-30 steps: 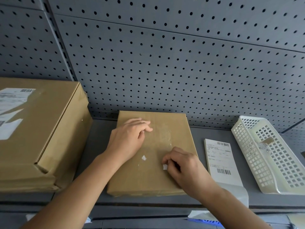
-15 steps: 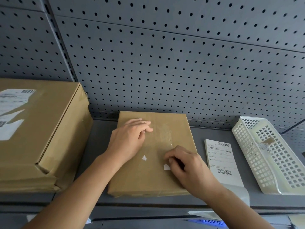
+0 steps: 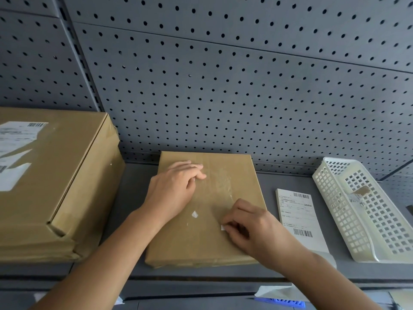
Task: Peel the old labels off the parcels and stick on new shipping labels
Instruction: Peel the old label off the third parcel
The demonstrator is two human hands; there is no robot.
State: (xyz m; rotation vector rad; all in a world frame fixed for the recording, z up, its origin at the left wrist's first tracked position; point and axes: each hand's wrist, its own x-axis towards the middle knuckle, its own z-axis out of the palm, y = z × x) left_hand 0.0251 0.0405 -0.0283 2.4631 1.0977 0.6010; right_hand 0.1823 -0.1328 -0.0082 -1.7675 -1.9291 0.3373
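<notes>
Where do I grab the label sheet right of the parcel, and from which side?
Pinch the label sheet at its near end, from the front: it lies flat on the shelf, but that end seems to curl up, offering a grip.

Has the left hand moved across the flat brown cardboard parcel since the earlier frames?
No. The left hand rests in the same spot on the flat brown cardboard parcel, equally far from the small white paper scrap near its middle.
</notes>
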